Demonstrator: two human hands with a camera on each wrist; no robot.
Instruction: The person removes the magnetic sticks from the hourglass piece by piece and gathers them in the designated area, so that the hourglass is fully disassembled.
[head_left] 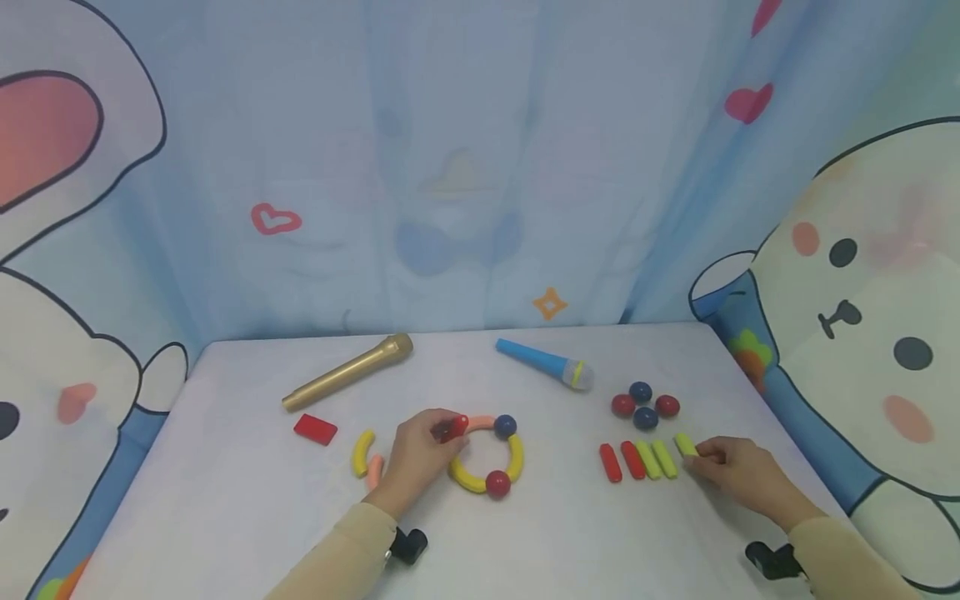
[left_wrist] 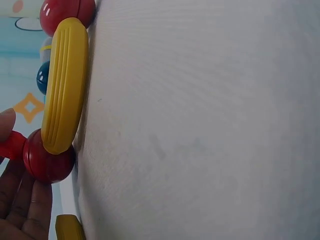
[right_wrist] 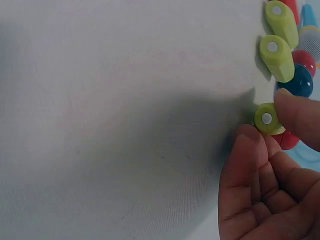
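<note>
My left hand (head_left: 420,454) pinches a short red rod (left_wrist: 12,145) between thumb and fingers. In the left wrist view the rod's end meets a red ball (left_wrist: 47,160), beside a ribbed yellow curved stick (left_wrist: 66,85). From the head view, that hand is at the left side of a ring of curved yellow and pink sticks (head_left: 480,423), with a blue ball (head_left: 505,427) and another red ball (head_left: 498,484) in it. To the right, my right hand (head_left: 738,475) holds a yellow-green rod (right_wrist: 266,118) by thumb and fingertips, its round pale end showing.
Left of the ring lie a yellow curved stick (head_left: 362,452), a pink one (head_left: 375,472) and a red block (head_left: 315,429). Behind are a gold microphone (head_left: 348,372) and a blue microphone (head_left: 543,363). Several balls (head_left: 645,417) and a row of red and green rods (head_left: 633,460) lie right.
</note>
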